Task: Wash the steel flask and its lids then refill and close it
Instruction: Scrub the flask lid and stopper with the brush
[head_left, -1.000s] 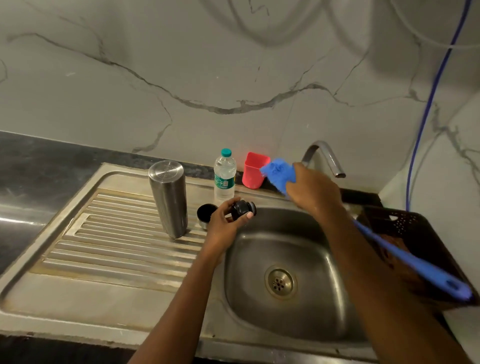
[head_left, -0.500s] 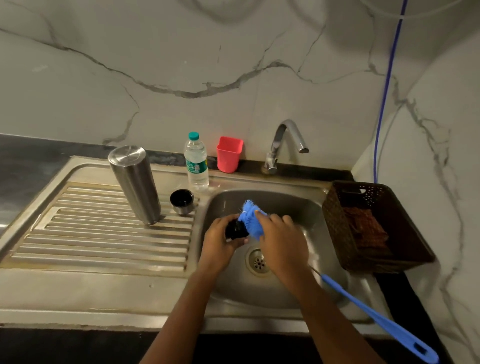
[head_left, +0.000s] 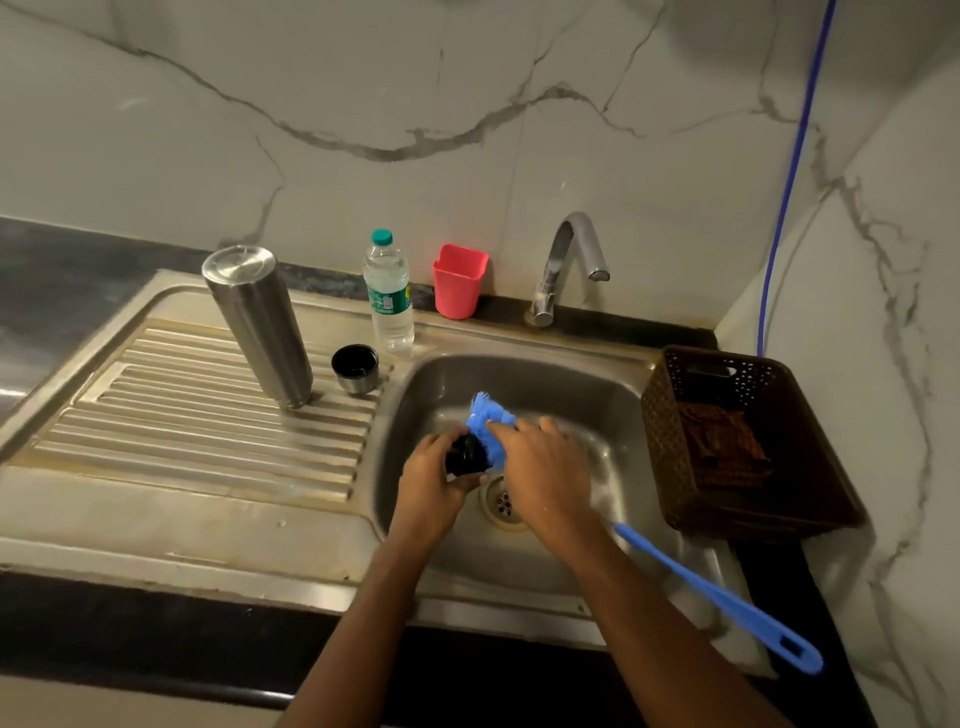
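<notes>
The steel flask (head_left: 257, 322) stands upside down on the ribbed drainboard. Beside it sits a small steel cup lid (head_left: 355, 367), open side up. Over the sink basin (head_left: 597, 410), my left hand (head_left: 431, 483) grips the black inner lid (head_left: 465, 456). My right hand (head_left: 545, 467) holds a long blue bottle brush near its head, and the blue bristles (head_left: 488, 423) press against that black lid. The brush handle (head_left: 727, 603) runs back past my right forearm.
A plastic water bottle (head_left: 387, 296) and a red cup (head_left: 460, 280) stand behind the sink. The tap (head_left: 566, 260) is off. A brown perforated basket (head_left: 737, 441) with a cloth sits right of the basin. The drain (head_left: 501, 501) lies under my hands.
Both hands came down from near the tap into the basin. The brush head now presses on the black lid. In the last half second the hands barely moved.
</notes>
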